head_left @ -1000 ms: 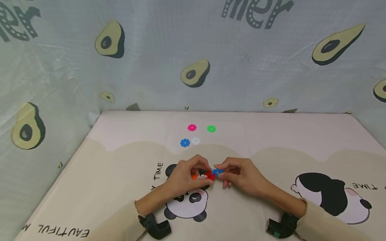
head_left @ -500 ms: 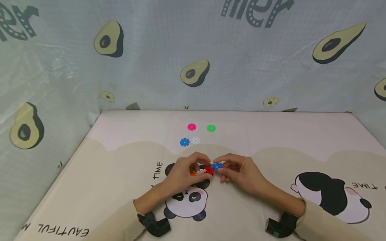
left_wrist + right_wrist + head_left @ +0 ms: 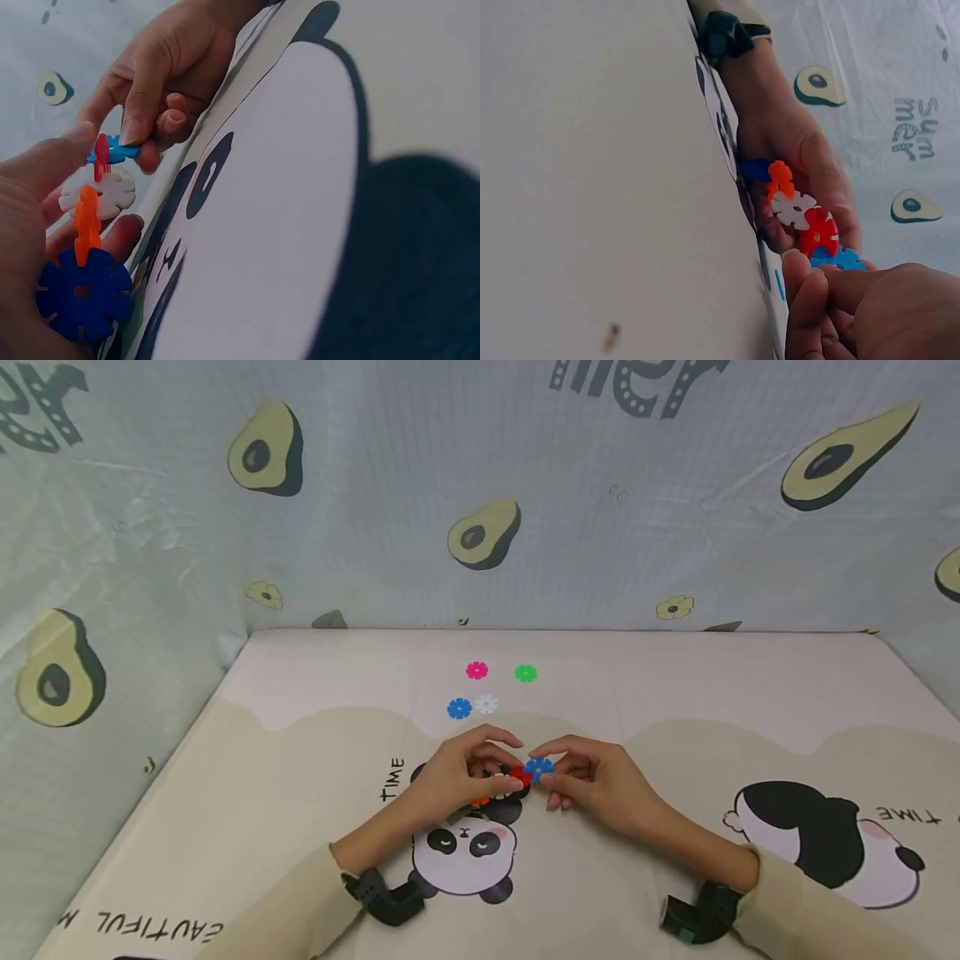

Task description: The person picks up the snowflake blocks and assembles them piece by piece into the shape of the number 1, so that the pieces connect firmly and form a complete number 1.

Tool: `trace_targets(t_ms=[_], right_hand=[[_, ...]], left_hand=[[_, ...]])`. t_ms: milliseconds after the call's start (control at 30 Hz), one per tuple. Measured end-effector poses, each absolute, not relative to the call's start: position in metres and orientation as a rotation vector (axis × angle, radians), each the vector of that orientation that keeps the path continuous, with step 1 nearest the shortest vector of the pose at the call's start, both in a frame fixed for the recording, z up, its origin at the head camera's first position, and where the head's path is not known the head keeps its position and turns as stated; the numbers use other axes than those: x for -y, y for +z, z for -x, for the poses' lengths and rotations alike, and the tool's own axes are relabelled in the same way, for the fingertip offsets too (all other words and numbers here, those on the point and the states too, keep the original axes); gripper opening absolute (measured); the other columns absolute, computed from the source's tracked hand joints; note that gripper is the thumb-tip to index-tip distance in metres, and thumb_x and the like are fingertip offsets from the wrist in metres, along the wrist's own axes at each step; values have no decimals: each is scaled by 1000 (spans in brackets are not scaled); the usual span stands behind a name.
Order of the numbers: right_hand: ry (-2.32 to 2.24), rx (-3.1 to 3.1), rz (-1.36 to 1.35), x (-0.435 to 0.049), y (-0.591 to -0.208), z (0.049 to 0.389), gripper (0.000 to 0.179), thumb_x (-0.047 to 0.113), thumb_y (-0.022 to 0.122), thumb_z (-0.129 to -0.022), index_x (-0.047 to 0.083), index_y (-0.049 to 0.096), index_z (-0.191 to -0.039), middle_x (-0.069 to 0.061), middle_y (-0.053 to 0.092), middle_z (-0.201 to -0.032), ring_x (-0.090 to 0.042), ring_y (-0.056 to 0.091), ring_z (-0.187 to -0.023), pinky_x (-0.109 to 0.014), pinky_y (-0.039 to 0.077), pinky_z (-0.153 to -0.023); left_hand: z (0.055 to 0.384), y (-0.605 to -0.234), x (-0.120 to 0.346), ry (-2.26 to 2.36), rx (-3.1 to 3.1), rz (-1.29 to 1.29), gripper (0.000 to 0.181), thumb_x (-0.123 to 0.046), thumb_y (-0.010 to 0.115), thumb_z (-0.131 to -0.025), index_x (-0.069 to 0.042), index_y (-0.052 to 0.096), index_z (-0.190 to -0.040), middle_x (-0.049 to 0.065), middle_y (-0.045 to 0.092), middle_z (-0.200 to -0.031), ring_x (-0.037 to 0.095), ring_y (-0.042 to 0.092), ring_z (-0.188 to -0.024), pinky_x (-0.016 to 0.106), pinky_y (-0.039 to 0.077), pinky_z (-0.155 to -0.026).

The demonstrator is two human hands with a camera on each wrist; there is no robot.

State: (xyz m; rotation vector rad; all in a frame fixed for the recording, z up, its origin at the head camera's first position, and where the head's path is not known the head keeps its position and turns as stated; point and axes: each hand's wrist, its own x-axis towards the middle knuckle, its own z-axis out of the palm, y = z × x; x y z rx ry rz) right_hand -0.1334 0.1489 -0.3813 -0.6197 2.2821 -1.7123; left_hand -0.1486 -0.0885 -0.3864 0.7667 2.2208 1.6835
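My left hand (image 3: 453, 777) holds a chain of notched plastic snowflake discs. In the left wrist view the chain runs from a dark blue disc (image 3: 64, 289) through an orange disc (image 3: 88, 217) and a white disc (image 3: 109, 196) to a red disc (image 3: 100, 159). Thumb and index finger of my right hand (image 3: 611, 785) pinch a lighter blue disc (image 3: 537, 768), which meets the red disc at the chain's end. The right wrist view shows that blue disc (image 3: 844, 259) angled across the red disc (image 3: 817, 232). Fingers partly cover the chain in the head view.
Beyond the hands, loose discs lie on the table: pink (image 3: 477, 670), green (image 3: 526, 673), blue (image 3: 459, 708) and white (image 3: 487, 703). The tablecloth (image 3: 300, 827) carries panda prints. An avocado-patterned curtain (image 3: 375, 527) rises behind the table's far edge.
Both hands have shifted slightly up in the head view with the discs. The left hand has tilted the chain, its orange end now lower. The blue disc stays pinched at the red one.
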Motion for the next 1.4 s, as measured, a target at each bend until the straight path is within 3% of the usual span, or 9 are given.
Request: trace_targets(t_ms=[167,400,533,733,1133,1400], right_hand=[[-1712,-2275,603,-149,-380,134,30,9,71,-87,13,65,-116,-6,68,-75,-24,66,-62,-32,55,-58],[-1748,-2235,610,-144,-381,133,29,8,70,-87,13,65,-115,-8,69,-76,-26,67,-62,-34,56,-59],[-1752,-2237,592,-144,-382,132,28,10,71,-87,15,65,-115,-8,68,-75,-25,67,-62,-34,56,-59],[-1773,-2236,590,-143,-384,132,28,9,70,-87,13,65,-114,-10,68,-76,-26,67,-62,-34,56,-59],[-1759,-2252,566,-137,-383,130,30,8,70,-87,13,64,-116,-9,70,-79,-24,69,-66,-33,56,-63],[-1677,-2251,568,-140,-379,132,41,11,71,-87,10,50,-123,-6,72,-85,-23,69,-69,-34,56,-64]], left_hand=[[151,-385,90,1730,-2122,-738,34,-17,66,-92,-9,56,-123,2,70,-102,21,64,-84,28,50,-71],[151,-384,91,1768,-2148,-735,27,-20,58,-96,-9,58,-121,7,69,-101,20,63,-94,32,50,-83],[151,-384,90,1719,-2181,-763,29,-21,62,-95,-9,58,-121,4,69,-101,20,64,-87,29,51,-75],[153,-383,91,1593,-2280,-869,38,-20,75,-85,-16,60,-120,-5,69,-99,18,55,-71,23,41,-58],[150,-380,94,1555,-2350,-879,38,-21,79,-81,-18,63,-115,-7,67,-96,14,60,-80,26,47,-65],[146,-382,95,1584,-2355,-878,35,-19,77,-82,-19,66,-115,-7,67,-101,13,62,-81,28,50,-68]])
